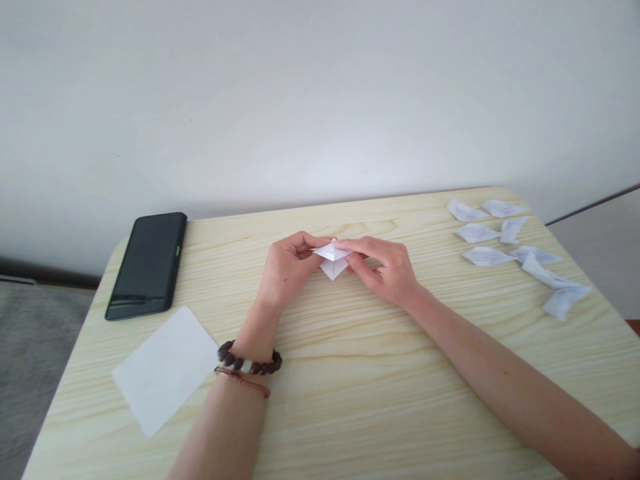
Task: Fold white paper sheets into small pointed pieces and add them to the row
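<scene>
Between my two hands, a small white folded paper is held just above the table, its lower part coming to a point toward me. My left hand is closed, pinching the paper's left corner between thumb and fingers. From the other side, my right hand grips the right edge, with its index finger lying on the upper flap and the thumb below. Parts of the paper are covered by the fingertips. A dark beaded bracelet and a thin brown cord sit on my left wrist.
On the wooden table, a sheet of white paper lies at the left, below a black phone. Several folded white paper pieces are laid out at the right. A white wall stands behind the table's far edge.
</scene>
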